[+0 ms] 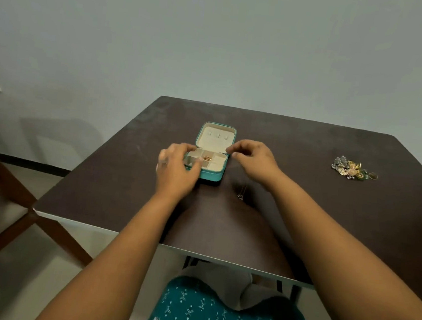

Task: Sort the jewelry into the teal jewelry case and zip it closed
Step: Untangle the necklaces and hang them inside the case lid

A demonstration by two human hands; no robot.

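The teal jewelry case [212, 174] lies open on the dark table [303, 208], its cream lid [216, 137] standing up at the back. A small gold piece [207, 158] sits in one cream compartment. My left hand [176, 166] rests over the case's left front corner, blurred, fingers curled on its edge. My right hand [253, 157] hovers at the case's right rear corner with fingertips pinched together; whether they hold anything is too small to tell. A pile of loose jewelry [352, 168] lies far right. A thin necklace [240, 193] lies near the case.
A ring [373, 176] lies beside the jewelry pile. A chair with wooden legs [19, 191] stands at the left of the table. The wall runs behind the table's far edge. My lap in teal patterned cloth [214, 316] is under the near edge.
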